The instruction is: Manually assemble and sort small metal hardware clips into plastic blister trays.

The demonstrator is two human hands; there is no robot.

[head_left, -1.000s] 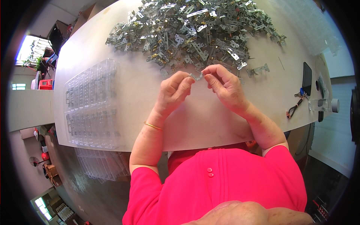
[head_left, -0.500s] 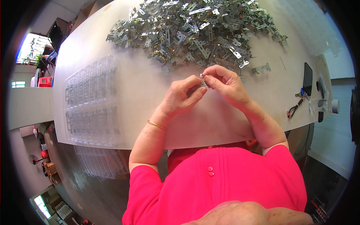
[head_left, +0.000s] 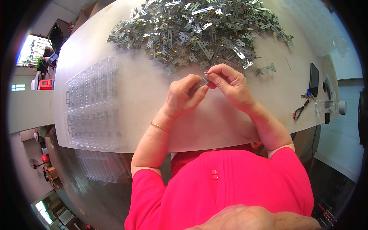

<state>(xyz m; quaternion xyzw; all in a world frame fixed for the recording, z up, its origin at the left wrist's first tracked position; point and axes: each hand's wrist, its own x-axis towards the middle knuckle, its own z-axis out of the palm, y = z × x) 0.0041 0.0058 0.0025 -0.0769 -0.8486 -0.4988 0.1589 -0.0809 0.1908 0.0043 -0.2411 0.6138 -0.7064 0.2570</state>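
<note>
Left of hands (head_left: 184, 96) (head_left: 232, 86), trays (head_left: 94, 90) hold metal parts (head_left: 69, 97)

The small flat grey held piece (head_left: 203, 81) looked like metal with a dull sheen, though it was too hidden to be sure, while the heaped silver-grey punched brackets (head_left: 199, 34) were smooth metal, some flashing mirror-bright. The broad pale tabletop (head_left: 143, 96) was smooth with a soft gloss, and the clear ribbed trays (head_left: 92, 86) were shiny plastic. The bright pink short-sleeved top (head_left: 253, 184) was matt cloth with glossy round pink buttons (head_left: 215, 177), and the thin gold-coloured bangle (head_left: 159, 127) was polished metal.
</note>
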